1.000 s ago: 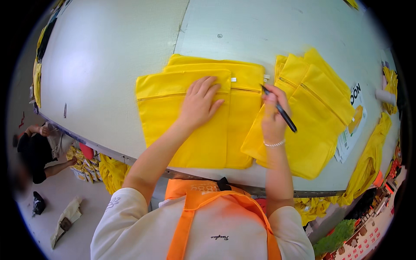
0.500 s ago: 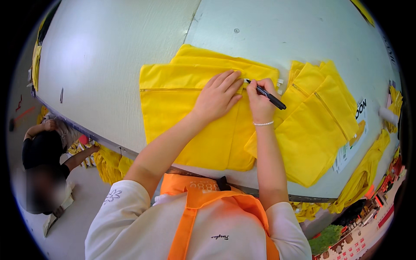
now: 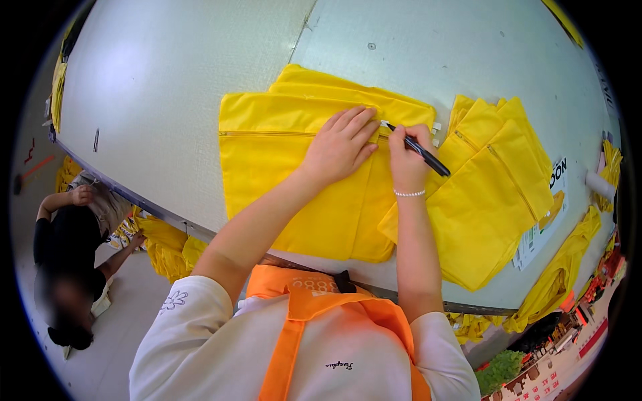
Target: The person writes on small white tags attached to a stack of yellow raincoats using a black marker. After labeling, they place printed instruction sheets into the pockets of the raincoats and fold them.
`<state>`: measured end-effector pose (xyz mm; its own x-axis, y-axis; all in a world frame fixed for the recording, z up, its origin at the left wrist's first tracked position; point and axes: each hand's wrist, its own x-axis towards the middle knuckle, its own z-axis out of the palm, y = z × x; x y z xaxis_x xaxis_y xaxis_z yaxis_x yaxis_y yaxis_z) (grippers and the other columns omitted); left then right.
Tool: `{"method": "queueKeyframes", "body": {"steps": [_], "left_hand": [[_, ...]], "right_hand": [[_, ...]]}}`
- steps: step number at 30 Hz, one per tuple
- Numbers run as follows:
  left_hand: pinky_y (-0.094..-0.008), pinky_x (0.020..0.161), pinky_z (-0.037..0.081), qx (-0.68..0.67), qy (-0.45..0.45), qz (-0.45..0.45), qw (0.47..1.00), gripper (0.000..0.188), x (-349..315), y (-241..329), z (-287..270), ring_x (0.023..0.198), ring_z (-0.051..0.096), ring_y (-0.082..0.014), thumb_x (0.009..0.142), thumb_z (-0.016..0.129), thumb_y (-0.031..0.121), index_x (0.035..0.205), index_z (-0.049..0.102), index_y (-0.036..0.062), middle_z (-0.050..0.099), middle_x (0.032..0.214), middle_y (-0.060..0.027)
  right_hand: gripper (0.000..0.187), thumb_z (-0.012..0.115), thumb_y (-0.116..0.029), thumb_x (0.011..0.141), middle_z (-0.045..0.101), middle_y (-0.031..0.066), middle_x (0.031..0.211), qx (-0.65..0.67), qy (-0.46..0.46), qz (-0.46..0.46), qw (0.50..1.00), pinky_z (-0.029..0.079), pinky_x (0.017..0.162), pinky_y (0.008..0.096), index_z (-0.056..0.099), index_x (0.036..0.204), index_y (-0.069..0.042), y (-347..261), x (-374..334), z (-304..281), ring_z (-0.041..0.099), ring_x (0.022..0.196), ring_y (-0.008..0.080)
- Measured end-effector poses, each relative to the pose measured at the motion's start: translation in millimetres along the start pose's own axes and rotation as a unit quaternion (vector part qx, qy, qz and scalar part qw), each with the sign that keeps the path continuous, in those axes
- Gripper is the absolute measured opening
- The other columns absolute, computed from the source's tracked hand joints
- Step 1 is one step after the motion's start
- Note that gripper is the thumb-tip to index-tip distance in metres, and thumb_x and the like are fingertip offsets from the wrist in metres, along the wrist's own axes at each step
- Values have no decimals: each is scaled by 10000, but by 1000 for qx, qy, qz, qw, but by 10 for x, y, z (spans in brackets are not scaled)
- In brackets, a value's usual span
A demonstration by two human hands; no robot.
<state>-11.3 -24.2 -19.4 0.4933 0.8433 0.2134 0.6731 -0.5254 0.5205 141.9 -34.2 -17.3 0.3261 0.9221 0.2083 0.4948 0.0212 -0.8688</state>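
Pale, smooth worktop (image 3: 167, 80), crossed by one straight seam. Near the middle of its near edge lies a left pile (image 3: 334, 230) of at least three flat, rectangular pouches in yellow cloth. Its uppermost pouch (image 3: 257, 167) shows one straight zip (image 3: 261, 133) and, at the right side, one small white tab (image 3: 384, 124); two further tabs (image 3: 437, 125) jut from the pile's right edge.

Your left hand (image 3: 339, 147) rests palm down on the uppermost pouch, fingers extended and grasping nothing. Your right hand (image 3: 409, 164) grasps one slim black pen (image 3: 431, 160) in curled fingers, its tip at the white tab; whether they touch cannot be told. One beaded white bracelet (image 3: 409, 194) rings your right wrist.

Toward the worktop's right edge, a fanned right pile (image 3: 481, 220) comprises at least three similar pouches, two zips exposed. One printed sheet (image 3: 531, 244) protrudes from beneath it. Farther right are one pale cylindrical roll (image 3: 600, 186) and a crumpled yellow cloth (image 3: 558, 274). Beyond the left edge, one co-worker (image 3: 67, 234) wears a dark top.
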Motion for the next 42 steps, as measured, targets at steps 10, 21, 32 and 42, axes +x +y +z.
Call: {"method": "queueKeyframes", "body": {"steps": [10, 21, 32, 42], "left_hand": [[-442, 1005, 370, -161, 120, 9, 979, 385, -52, -59, -66, 1186, 476, -353, 874, 522, 216, 1209, 535, 28, 509, 1285, -165], [-448, 1114, 221, -38, -30, 7, 999, 596, 110, 416, 211, 1373, 291, -271, 883, 553, 343, 1391, 384, 81, 324, 1483, -104], [-487, 1112, 211, 77, -74, -23, 994, 532, -296, -50, -272, 1364, 305, -289, 854, 604, 299, 1330, 475, 100, 346, 1474, -97], [-386, 1055, 338, 21, -6, -9, 1000, 419, 2, -102, -80, 1277, 410, -257, 866, 589, 266, 1215, 560, 38, 471, 1353, -90]], "right_hand": [[149, 539, 42, 821, 533, 168, 811, -121, -129, 6, 984, 438, 759, 383, 534, 956, -23, -385, -724, -39, 537, 821, 359], [283, 621, -107, 897, 534, 116, 1077, -351, 144, 74, 922, 395, 901, 353, 481, 1120, -4, 208, -212, -2827, 477, 952, 235], [304, 506, -105, 926, 613, 86, 939, -26, -16, -17, 999, 453, 805, 260, 547, 1208, 3, -365, -76, -1096, 566, 831, 158], [127, 661, -107, 821, 612, 39, 700, 90, -55, 95, 990, 475, 586, 248, 569, 852, -25, -181, 56, 104, 565, 607, 103]]}}
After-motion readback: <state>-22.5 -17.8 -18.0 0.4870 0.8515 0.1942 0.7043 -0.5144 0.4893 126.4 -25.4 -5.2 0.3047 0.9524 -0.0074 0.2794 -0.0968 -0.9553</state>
